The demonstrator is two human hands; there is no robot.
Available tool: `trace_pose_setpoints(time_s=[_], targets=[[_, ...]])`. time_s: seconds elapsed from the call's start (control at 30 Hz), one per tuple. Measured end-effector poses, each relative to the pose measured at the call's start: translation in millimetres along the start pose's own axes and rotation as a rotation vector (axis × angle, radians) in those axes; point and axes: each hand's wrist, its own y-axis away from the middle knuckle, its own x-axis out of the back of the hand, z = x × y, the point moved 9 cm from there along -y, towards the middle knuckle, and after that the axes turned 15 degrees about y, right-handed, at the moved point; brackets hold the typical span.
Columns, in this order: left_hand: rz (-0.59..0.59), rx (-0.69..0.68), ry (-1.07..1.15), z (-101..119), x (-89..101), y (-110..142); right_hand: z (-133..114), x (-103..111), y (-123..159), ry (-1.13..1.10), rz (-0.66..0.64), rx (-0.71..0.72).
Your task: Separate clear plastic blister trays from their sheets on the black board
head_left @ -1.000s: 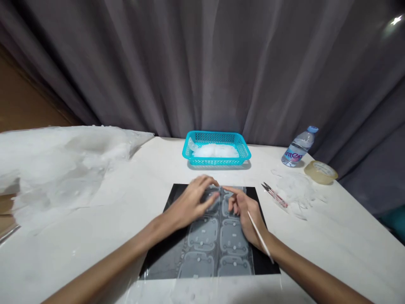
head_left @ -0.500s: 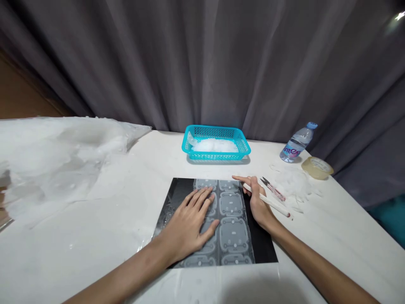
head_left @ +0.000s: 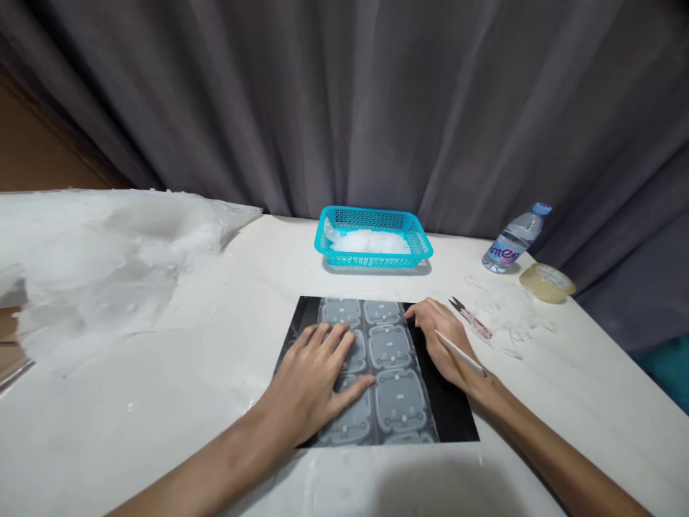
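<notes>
A clear plastic sheet of moulded rounded shapes [head_left: 387,359] lies on a black mat [head_left: 452,413] in front of me. My left hand [head_left: 315,377] presses flat on the sheet's left half, fingers stretched out. My right hand [head_left: 444,341] rests at the sheet's right edge, fingers curled round a thin white stick tool [head_left: 460,353] whose tail points back toward my wrist.
A turquoise basket [head_left: 374,245] with white plastic bits stands behind the mat. Small snips [head_left: 469,317], clear scraps [head_left: 506,309], a water bottle [head_left: 511,248] and a tape roll [head_left: 546,281] lie at the right. Crumpled clear plastic [head_left: 102,273] covers the left. A grey curtain hangs behind.
My left hand slid down from the sheet's top and laid flat on it. My right hand shifted to the sheet's right edge, and the stick swung round in its grip.
</notes>
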Motion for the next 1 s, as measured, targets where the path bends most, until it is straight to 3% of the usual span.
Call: trace_pose_setpoints(time_s=[0.13, 0.23, 0.47, 0.7, 0.9, 1.0], targets=[[-0.013, -0.015, -0.046, -3.1, 5.5, -0.9, -4.8, 13.5, 5.1, 0.321, 0.075, 0.113], [0.002, -0.012, -0.086, -4.5, 6.8, 1.2, -3.5, 11.2, 8.3, 0.199, 0.015, 0.15], [-0.008, 0.002, 0.115, -17.4, 5.5, 0.0, -22.9, -12.1, 23.8, 0.039, -0.36, 0.194], [-0.185, -0.173, 0.264, -4.7, -4.0, 3.0, -34.8, -16.8, 42.9, 0.066, -0.598, 0.256], [-0.254, -0.231, 0.351, 4.4, -8.1, 5.5, -48.0, -16.7, 56.1, 0.039, -0.653, 0.365], [-0.276, -0.256, 0.363, 10.1, -11.2, 9.1, -53.9, -8.9, 49.0, -0.061, -0.607, 0.373]])
